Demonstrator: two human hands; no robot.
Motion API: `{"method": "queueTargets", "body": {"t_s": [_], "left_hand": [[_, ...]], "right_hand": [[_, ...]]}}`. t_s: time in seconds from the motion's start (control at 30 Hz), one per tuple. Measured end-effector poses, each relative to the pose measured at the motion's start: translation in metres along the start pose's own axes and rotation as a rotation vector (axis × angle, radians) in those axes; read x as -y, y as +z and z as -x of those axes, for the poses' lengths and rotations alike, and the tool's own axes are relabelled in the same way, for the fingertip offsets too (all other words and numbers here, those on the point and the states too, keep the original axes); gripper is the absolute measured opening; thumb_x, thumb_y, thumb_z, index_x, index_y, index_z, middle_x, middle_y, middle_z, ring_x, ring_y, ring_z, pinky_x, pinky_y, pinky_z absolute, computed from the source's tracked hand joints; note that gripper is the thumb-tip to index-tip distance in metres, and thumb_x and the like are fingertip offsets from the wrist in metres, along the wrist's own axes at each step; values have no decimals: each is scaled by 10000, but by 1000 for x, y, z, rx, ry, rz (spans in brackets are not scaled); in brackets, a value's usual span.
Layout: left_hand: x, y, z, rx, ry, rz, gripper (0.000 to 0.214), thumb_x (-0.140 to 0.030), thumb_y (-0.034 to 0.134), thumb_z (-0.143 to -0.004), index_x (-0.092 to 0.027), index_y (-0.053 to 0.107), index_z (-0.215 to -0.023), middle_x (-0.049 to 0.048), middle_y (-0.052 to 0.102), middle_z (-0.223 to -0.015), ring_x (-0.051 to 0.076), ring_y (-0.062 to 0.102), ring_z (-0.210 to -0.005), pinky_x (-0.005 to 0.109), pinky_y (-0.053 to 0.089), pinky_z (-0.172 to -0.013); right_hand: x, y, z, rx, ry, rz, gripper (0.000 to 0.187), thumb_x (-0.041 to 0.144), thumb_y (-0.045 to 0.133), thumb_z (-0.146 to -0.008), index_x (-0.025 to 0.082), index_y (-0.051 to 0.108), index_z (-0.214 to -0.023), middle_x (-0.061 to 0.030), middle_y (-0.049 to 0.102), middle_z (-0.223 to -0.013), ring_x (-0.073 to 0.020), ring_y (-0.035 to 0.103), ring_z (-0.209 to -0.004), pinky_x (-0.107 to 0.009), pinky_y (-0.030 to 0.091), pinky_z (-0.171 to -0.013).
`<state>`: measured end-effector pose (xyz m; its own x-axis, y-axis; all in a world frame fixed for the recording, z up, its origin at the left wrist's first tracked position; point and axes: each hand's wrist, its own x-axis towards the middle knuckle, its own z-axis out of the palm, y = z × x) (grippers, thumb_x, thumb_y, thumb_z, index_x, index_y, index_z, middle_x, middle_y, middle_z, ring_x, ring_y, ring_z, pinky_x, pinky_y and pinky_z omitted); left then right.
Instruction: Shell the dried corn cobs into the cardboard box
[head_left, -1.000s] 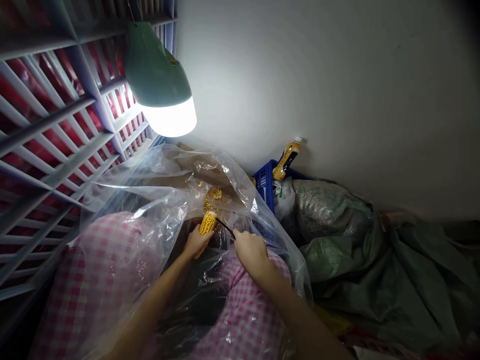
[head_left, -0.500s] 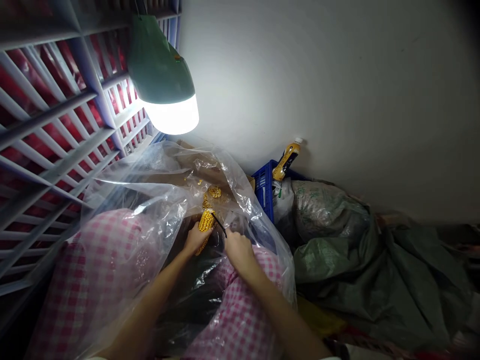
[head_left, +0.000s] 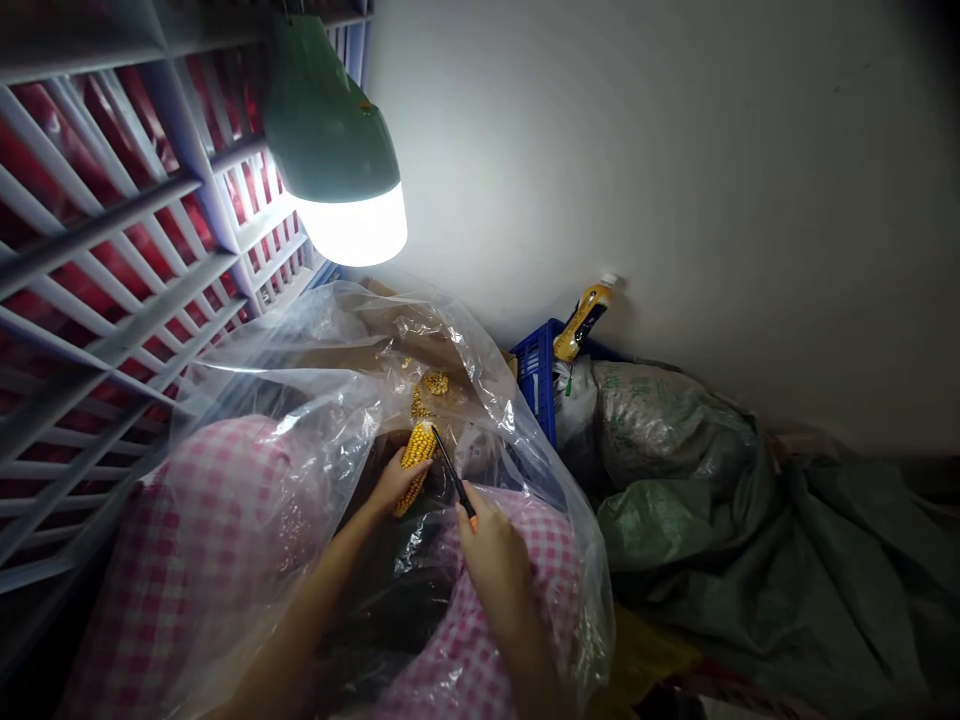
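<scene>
My left hand (head_left: 394,482) grips a yellow corn cob (head_left: 415,465), partly stripped of kernels at its lower end. My right hand (head_left: 491,560) holds a thin black tool with an orange handle (head_left: 454,475), like a small screwdriver, and its tip rests at the top of the cob. Loose kernels and a broken piece of cob (head_left: 433,383) lie just beyond on brown cardboard, seen through a clear plastic sheet (head_left: 322,400). That sheet drapes over my pink gingham lap (head_left: 210,530) and around both hands.
A green hanging lamp (head_left: 337,150) glows above a white lattice crate (head_left: 112,250) on the left. Beyond the plastic stand a blue crate (head_left: 536,375) and a yellow-labelled bottle (head_left: 583,318). Bulging green sacks (head_left: 675,430) lie against a white wall (head_left: 637,150).
My right hand has dropped lower and closer to me, and the tool now stands steeper, showing its orange handle. The cob stays in my left hand. The whole view has shifted slightly.
</scene>
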<state>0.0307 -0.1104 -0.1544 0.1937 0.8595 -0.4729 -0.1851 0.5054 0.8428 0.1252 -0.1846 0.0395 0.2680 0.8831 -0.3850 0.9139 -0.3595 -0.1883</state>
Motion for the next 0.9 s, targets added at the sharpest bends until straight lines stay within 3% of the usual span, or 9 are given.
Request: {"method": "queueTargets", "body": {"t_s": [0.07,0.17,0.53,0.77,0.9], "left_hand": [[-4,0,3,51,-45,84,492,-406,687,-619,-123,497,-973,20,572,-694,148,559,-551,262,461,-463],[-10,-1,7,88,-64,129,453,-399,684,-624,-131,497,-938,0,551,-666,134,546,-524,253,454,-439],[-15,-1,9,125,-51,112,427,-390,660,-652,-137,482,-946,-6,536,-660,127,534,-536,245,453,-443],[-12,-2,9,121,-56,109,451,-404,661,-646,-139,490,-969,-5,544,-668,124,530,-538,244,449,-457],[-4,-5,4,94,-28,38,525,-398,687,-608,-122,525,-1025,56,622,-799,184,601,-680,281,478,-578]], "right_hand": [[-4,-21,-6,43,-39,143,389,265,394,-859,244,509,-1230,-78,642,-1085,-229,623,-926,-312,456,-760],[-3,-37,-19,116,-113,296,356,240,426,-844,250,553,-1177,-79,680,-979,-233,640,-877,-306,454,-721],[0,-49,-39,81,-192,466,330,258,405,-857,254,562,-1147,-74,682,-954,-226,650,-815,-292,458,-664],[9,-58,-46,141,-251,568,306,194,407,-851,217,590,-1095,-98,686,-915,-243,654,-815,-300,481,-642],[23,-76,-62,232,-374,703,272,133,436,-820,166,644,-991,-122,682,-913,-265,647,-846,-320,486,-667]]}}
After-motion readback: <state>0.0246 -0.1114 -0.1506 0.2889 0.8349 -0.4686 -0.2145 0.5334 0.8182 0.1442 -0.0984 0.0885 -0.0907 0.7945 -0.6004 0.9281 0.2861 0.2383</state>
